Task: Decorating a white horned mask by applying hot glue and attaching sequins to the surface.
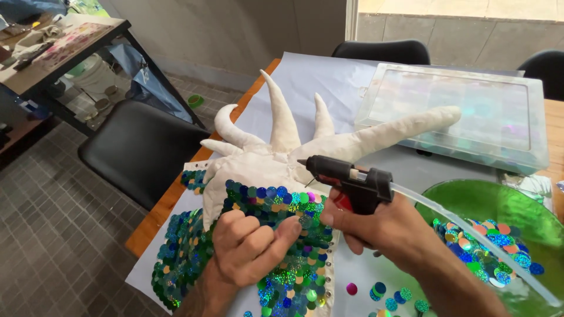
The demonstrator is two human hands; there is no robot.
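A horned fabric figure [276, 158] lies on a paper sheet [329, 76] near the table's left edge [176, 194], with the left hand [249, 249] resting on its sequinned near part. Just right of it the right hand [376, 226] holds a glue gun [346, 179] above the figure. A bowl [505, 202] of sequins [487, 243] sits toward the right edge, a lidded box [458, 111] behind it.

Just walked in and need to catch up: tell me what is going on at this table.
A person is decorating a white padded horned figure with shiny round sequins. The right hand grips a black glue gun, nozzle pointing at the figure. The left hand presses down on the sequin-covered part. More loose sequins lie in a green glass bowl on the right.
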